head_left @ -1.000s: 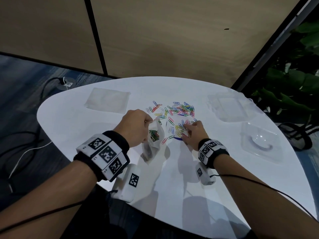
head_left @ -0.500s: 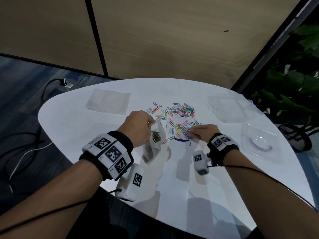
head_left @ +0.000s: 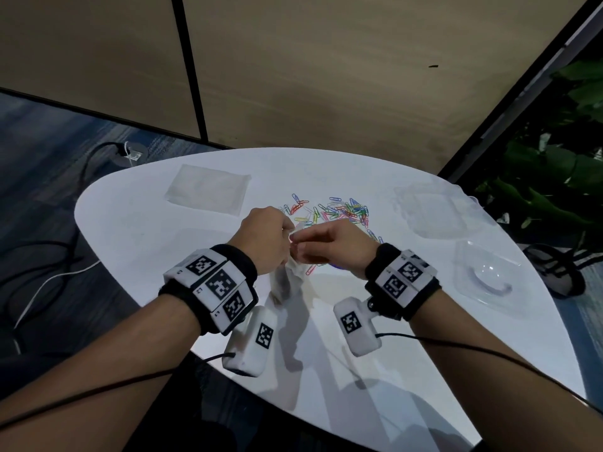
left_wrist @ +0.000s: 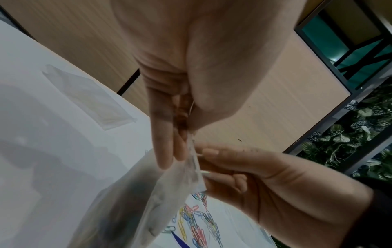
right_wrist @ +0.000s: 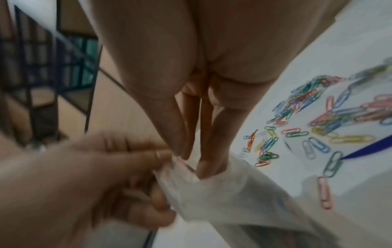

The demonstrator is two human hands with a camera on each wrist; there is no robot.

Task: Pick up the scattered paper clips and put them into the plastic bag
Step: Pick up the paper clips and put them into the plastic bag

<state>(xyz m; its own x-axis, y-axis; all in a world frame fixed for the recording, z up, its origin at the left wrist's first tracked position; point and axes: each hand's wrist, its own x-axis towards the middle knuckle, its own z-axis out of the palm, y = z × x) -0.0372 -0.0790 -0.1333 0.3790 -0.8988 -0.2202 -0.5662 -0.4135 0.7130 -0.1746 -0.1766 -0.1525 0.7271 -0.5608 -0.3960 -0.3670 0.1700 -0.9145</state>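
Coloured paper clips lie scattered at the middle back of the white table, also seen in the right wrist view. My left hand pinches the top edge of a small clear plastic bag, which hangs down to the table. The right hand has its fingertips bunched at the bag's mouth. In the left wrist view small pale bits show between the right hand's thumb and fingers, against the bag; what it pinches is mostly hidden. Several clips show through the bag's lower part.
A flat empty plastic bag lies at the back left. Two clear plastic trays sit on the right side. Cables run over the floor on the left, and a plant stands at the right.
My right hand left the pile of clips and came left and up to the bag's mouth. The left hand lifted the bag's top a little towards it.
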